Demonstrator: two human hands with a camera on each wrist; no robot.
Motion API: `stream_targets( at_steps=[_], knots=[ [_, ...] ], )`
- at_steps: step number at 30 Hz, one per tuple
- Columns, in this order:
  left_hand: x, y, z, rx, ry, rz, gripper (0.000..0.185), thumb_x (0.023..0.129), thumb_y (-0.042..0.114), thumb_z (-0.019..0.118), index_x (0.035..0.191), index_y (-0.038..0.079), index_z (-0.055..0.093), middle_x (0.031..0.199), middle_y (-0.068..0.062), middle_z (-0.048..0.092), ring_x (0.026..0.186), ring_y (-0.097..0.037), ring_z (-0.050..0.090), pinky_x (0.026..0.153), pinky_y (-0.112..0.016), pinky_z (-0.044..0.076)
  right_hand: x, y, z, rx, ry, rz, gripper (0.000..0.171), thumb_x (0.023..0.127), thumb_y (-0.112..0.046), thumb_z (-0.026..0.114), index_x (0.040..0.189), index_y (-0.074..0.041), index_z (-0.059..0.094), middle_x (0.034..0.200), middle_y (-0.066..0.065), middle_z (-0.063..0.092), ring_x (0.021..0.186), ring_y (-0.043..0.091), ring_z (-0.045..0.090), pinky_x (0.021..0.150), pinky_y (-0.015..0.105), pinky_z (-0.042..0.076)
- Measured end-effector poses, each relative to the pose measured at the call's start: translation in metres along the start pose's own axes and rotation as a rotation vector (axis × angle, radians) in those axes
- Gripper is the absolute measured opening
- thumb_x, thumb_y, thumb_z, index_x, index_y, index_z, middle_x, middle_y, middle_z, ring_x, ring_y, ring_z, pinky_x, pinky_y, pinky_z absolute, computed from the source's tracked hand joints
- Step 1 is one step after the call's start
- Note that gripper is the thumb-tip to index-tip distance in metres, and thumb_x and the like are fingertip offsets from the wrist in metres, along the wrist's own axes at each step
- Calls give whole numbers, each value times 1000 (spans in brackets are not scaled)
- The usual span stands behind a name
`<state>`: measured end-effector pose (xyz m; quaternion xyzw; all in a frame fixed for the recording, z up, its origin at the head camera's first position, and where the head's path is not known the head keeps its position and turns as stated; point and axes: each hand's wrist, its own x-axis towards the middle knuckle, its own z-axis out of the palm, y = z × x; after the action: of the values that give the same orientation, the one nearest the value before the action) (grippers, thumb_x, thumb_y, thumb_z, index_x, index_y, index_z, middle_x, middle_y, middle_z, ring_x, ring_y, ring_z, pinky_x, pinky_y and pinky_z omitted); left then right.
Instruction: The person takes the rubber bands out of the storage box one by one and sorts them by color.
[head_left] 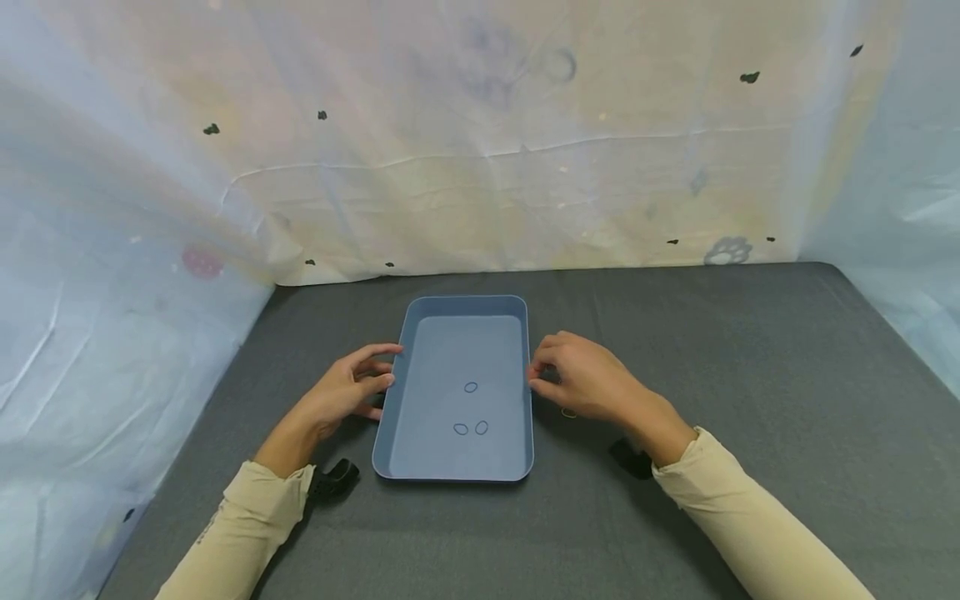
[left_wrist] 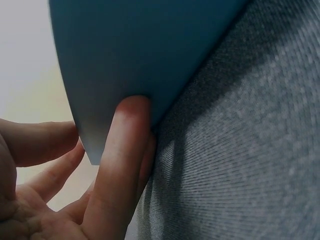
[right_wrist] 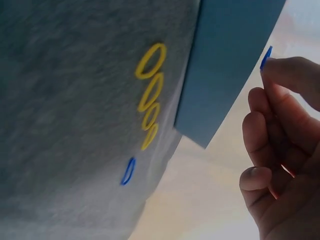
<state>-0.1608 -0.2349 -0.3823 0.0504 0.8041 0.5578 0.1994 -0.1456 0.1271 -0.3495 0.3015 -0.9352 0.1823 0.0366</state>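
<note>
A blue-grey tray (head_left: 468, 342) lies on the dark cloth, and three small blue rubber bands (head_left: 482, 427) lie on its floor. My left hand (head_left: 348, 387) rests against the tray's left side, its outstretched fingers touching the rim and outer wall. Beside the right rim is my right hand (head_left: 581, 375). Its thumb and index finger pinch a blue rubber band (right_wrist: 266, 57), seen in the right wrist view. Several yellow rubber bands (right_wrist: 151, 61) lie in a row on the cloth outside the tray, with another blue rubber band (right_wrist: 128, 171) at the row's end.
A dark grey cloth (head_left: 750, 400) covers the table. Pale printed sheeting (head_left: 487, 192) hangs behind it and at both sides. Black wrist straps (head_left: 336, 479) show by both cuffs.
</note>
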Motion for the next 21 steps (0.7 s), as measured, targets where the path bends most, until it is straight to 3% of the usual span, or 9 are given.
stream_targets(
  at_steps=[13,21],
  knots=[
    [2,0,2,14,-13,15,52,103,17,56,152,17,39,149,-25,40,134,-47,43,77,-44,62,-23,21,-5,15,53,53,5,88,-21,77,86,-23,73,96,-7,67,92,15,60,75,36,51],
    [1,-3,-2,3,-15,33,51,103,16,55,152,15,39,147,-26,40,133,-47,43,76,-45,62,-24,29,-6,-7,42,60,5,88,-22,77,85,-23,72,94,-7,66,90,15,60,76,36,52]
  ],
)
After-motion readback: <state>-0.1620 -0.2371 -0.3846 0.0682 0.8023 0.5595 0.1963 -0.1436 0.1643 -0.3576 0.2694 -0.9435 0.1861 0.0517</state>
